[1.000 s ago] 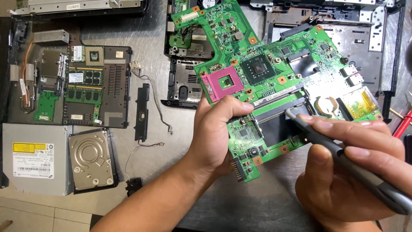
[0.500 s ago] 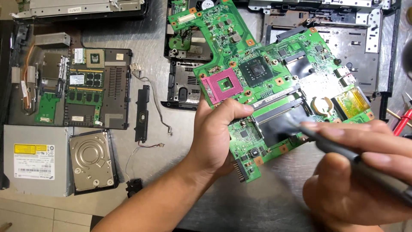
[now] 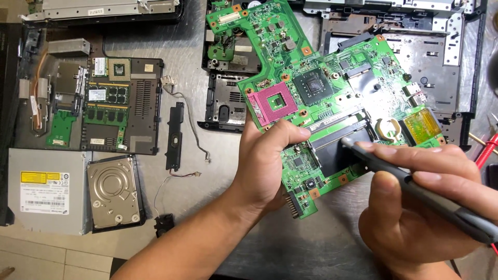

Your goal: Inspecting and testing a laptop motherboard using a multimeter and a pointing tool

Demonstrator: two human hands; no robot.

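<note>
A green laptop motherboard [image 3: 332, 98] with a pink processor socket [image 3: 272, 102] is tilted above the metal table. My left hand [image 3: 267, 161] grips its lower left edge, thumb on top near the memory slot. My right hand [image 3: 420, 207] holds a grey and black pen-like tool [image 3: 415, 184]. The tool's tip rests on the dark memory slot area [image 3: 337, 145] in the middle of the board.
On the left lie a hard drive [image 3: 113, 192], a silver optical drive [image 3: 44, 191], a dark cover panel with memory modules [image 3: 122, 106] and a copper heat pipe [image 3: 37, 98]. A slim black speaker [image 3: 175, 136] with wires sits nearby. The laptop base chassis [image 3: 441, 57] is at the back right.
My right hand has shifted slightly left with the tool, its tip sliding along the memory slot area. The left hand and the board have barely moved.
</note>
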